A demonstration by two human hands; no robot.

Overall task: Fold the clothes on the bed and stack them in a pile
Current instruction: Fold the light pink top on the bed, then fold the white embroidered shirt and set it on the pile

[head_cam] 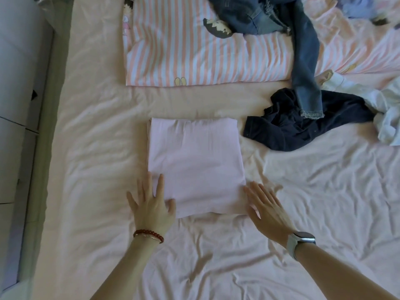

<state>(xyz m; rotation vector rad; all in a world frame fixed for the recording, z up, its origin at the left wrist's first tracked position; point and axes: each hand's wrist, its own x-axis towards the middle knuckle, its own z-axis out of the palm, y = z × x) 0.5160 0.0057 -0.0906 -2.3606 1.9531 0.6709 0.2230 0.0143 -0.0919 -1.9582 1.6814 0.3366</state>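
A folded pale pink garment (195, 163) lies as a neat rectangle in the middle of the bed (303, 202). My left hand (151, 204) lies flat with spread fingers on its near left corner. My right hand (267, 207) is flat and straight-fingered at its near right corner, touching the edge. To the right lie unfolded clothes: a dark navy garment (303, 124), blue jeans (303, 61) draped across it, and a white garment (385, 109).
A folded pink-and-white striped quilt (194, 55) with cartoon figures lies at the far side of the bed. The bed's left edge (54, 148) runs beside grey furniture (17, 83). Rumpled pink sheet stretches near me.
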